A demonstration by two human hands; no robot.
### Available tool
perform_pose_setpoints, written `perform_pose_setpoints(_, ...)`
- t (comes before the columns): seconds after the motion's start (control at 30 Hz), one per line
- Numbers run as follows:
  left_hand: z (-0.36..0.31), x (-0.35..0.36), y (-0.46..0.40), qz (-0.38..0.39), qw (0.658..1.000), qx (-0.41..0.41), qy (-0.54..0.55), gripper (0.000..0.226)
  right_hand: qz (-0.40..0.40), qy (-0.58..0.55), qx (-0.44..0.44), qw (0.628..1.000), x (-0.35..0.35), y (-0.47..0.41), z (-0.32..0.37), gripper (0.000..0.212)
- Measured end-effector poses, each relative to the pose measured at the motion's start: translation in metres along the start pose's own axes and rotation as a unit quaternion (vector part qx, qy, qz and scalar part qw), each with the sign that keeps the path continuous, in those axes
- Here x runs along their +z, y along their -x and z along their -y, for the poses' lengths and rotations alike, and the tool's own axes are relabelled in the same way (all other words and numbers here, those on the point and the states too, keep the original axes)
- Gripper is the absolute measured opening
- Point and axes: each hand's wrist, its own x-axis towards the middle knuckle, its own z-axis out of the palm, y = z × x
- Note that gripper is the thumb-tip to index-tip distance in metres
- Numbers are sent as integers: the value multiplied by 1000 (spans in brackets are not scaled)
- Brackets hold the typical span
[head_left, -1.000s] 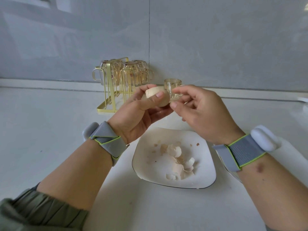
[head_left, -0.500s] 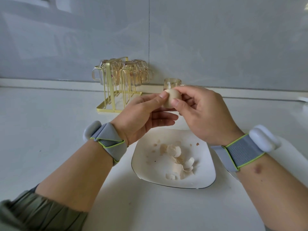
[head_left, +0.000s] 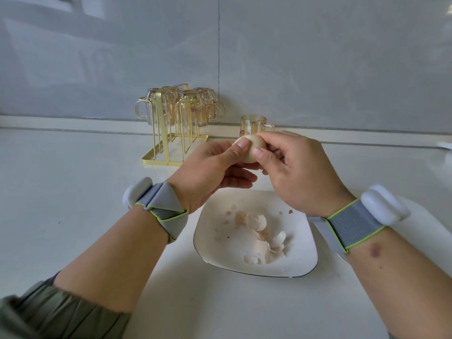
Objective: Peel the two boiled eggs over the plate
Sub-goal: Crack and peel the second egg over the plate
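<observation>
A gold rack [head_left: 171,143] at the back left held glass cups [head_left: 186,106] turned upside down. The left hand [head_left: 210,172] held the egg [head_left: 253,149], its thumb pressed on the egg's left side. One glass mug [head_left: 253,123] stood behind the egg; I could not tell what was in it. The egg looked smooth and pale, up above the white plate [head_left: 220,241]. Broken shell bits [head_left: 261,233] lay on the plate. The right hand [head_left: 300,174] pinched the egg's right side.
</observation>
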Motion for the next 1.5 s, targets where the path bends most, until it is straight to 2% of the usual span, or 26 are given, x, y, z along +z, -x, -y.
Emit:
perform_pose_setpoints(0.23,0,0,-1,-23,999,-15,-21,44,-21,16,-16,1000,5,1,-2,22)
perform_pose_setpoints(0.3,0,0,-1,-21,999,-19,-22,48,-21,5,-15,1000,4,2,0,30)
perform_pose_setpoints(0.37,-1,1,-1,-19,999,-22,-22,50,-22,-1,-25,999,3,2,1,25)
perform_pose_setpoints(0.7,-2,3,2,-20,999,-24,-40,48,-18,-10,-29,999,2,2,2,16)
perform_pose_setpoints(0.93,-1,-1,1,-41,998,-42,-17,48,33,-25,-24,999,2,3,1,23)
perform_pose_setpoints(1.33,1,-2,-1,-62,997,-35,-28,43,35,-22,-3,999,3,3,2,28)
perform_pose_setpoints(1.5,1,-2,-1,-58,998,-35,-19,39,30,-100,28,994,1,2,1,28)
